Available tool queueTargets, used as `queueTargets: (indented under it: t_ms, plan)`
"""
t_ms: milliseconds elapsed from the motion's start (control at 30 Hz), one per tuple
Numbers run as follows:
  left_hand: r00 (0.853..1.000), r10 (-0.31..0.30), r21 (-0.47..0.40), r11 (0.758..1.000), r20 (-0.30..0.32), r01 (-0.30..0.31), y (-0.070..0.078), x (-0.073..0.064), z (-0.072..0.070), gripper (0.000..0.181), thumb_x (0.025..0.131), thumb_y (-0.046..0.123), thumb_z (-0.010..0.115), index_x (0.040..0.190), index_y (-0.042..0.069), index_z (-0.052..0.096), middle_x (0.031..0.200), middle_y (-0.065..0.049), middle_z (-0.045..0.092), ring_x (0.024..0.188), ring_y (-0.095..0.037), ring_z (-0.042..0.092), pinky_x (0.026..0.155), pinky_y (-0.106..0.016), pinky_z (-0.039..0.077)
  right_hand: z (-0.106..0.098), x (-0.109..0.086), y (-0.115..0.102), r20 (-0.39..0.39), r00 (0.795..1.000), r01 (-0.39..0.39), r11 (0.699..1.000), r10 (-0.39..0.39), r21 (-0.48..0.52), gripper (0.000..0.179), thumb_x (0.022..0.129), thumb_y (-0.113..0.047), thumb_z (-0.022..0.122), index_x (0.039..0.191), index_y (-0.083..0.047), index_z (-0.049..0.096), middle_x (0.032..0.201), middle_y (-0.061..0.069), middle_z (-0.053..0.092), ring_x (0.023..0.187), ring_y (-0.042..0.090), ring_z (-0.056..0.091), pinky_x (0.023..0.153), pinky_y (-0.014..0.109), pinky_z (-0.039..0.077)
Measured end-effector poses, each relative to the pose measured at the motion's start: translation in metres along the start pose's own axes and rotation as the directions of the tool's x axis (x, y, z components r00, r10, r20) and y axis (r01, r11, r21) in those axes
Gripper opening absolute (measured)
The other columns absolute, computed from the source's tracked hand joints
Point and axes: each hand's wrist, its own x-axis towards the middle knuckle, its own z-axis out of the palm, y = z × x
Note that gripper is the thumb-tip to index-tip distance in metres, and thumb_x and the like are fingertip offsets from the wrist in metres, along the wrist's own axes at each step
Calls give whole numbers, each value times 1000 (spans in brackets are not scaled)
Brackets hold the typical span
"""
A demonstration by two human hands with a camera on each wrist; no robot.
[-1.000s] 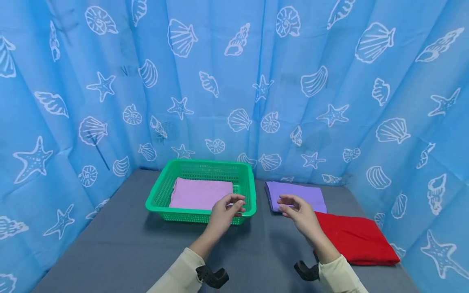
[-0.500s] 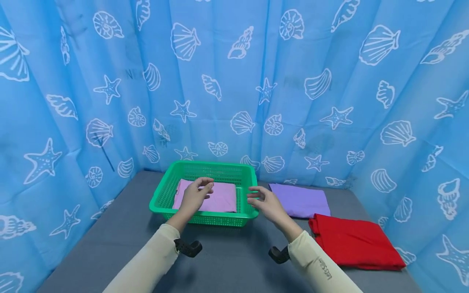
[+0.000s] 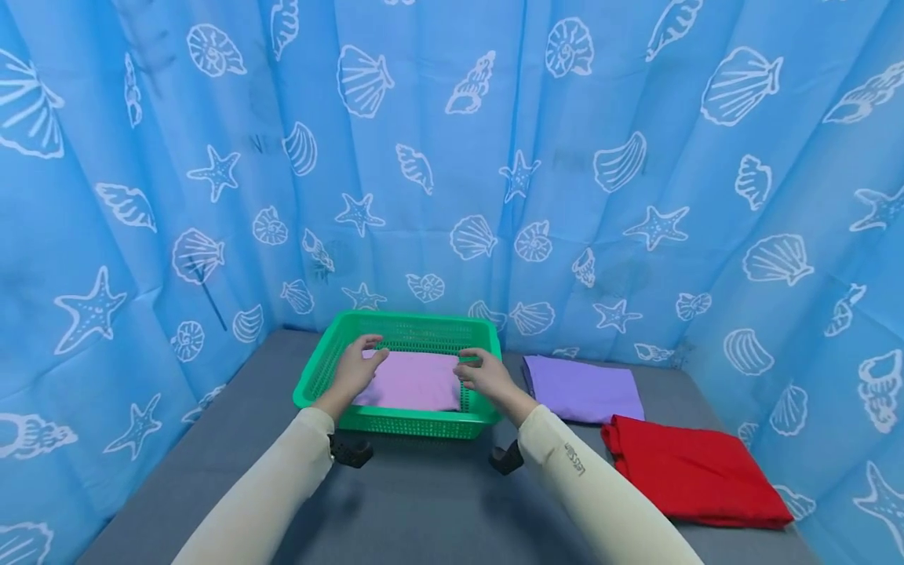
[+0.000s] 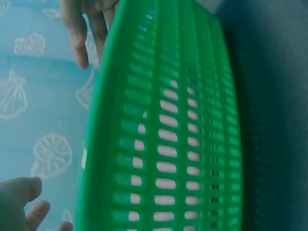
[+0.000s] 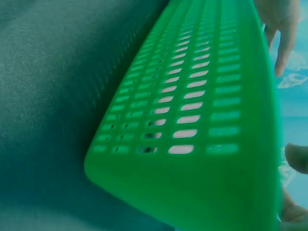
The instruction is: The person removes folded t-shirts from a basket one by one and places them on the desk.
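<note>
A folded pink cloth (image 3: 413, 382) lies in the green plastic basket (image 3: 406, 424), its color showing through the slots in both wrist views. My left hand (image 3: 355, 369) hovers over the basket's left part, at the cloth's left edge, thumb and fingers apart. Over the right part is my right hand (image 3: 487, 377), fingers loosely bent near the cloth's right edge. Neither hand holds anything. In the left wrist view, the left hand (image 4: 21, 204) shows beyond the basket rim at lower left. The right hand (image 5: 296, 168) appears past the rim in the right wrist view.
A folded purple cloth (image 3: 585, 388) lies right of the basket on the grey table (image 3: 424, 502). Nearer, at the right, is a folded red cloth (image 3: 695, 471). A blue curtain (image 3: 438, 188) with white shells stands behind the table and along its sides.
Both hands have moved left and are now over the basket, on either side of the pink cloth. The right hand came away from beside the purple cloth. The camera view has shifted slightly.
</note>
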Motion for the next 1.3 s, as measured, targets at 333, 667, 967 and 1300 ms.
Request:
queueTargets:
  t_ms: [333, 667, 967, 1300]
  plan:
    - [993, -113, 187, 977, 40, 104, -19, 11, -8, 58, 100, 27, 54, 147, -2, 35, 149, -33, 30, 139, -48, 30, 109, -61, 33, 6, 22, 1, 75, 981, -171, 980, 179, -104, 60, 97, -17, 60, 149, 2, 34, 147, 26, 40, 135, 43, 42, 108, 56, 39]
    - [985, -172, 268, 951, 31, 157, -24, 19, -17, 66, 100, 25, 52, 148, -12, 25, 150, -34, 33, 138, -49, 33, 111, -58, 33, 14, 32, 10, 8, 982, -179, 941, 190, -287, 72, 96, -16, 62, 151, 9, 23, 156, 28, 28, 137, 42, 40, 103, 52, 46]
    - [951, -290, 283, 926, 105, 251, -24, 19, -18, 72, 102, 28, 50, 153, -9, 15, 158, -30, 19, 145, -47, 20, 116, -57, 26, 19, 43, 17, 14, 968, -231, 912, 250, -339, 66, 95, -19, 64, 144, 13, 35, 147, 29, 40, 129, 42, 48, 101, 49, 48]
    - [947, -301, 305, 918, 113, 255, -28, 23, -14, 71, 100, 25, 54, 153, -7, 19, 158, -28, 22, 145, -46, 22, 116, -56, 26, 23, 56, 33, -20, 960, -275, 924, 280, -264, 58, 92, -15, 68, 137, 13, 45, 135, 25, 53, 124, 38, 54, 94, 48, 52]
